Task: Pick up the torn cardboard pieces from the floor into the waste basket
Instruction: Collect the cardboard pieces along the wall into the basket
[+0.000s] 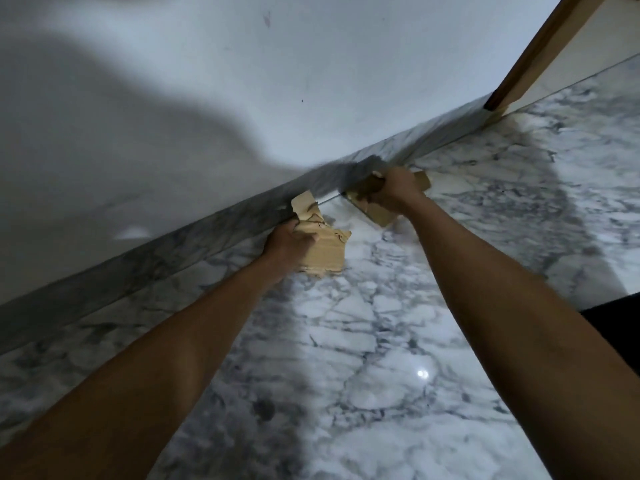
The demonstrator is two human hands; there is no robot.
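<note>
My left hand (289,239) grips a bunch of torn tan cardboard pieces (323,249), held just above the marble floor next to the skirting. My right hand (393,188) is curled over another torn cardboard piece (379,214) that lies at the foot of the wall; part of that piece sticks out behind the hand near the skirting. No waste basket is in view.
A white wall (311,64) with a grey marble skirting (207,226) runs diagonally across the view. A wooden door frame (540,50) stands at the top right. The marble floor (363,341) fills the foreground, with a dark object (620,327) at the right edge.
</note>
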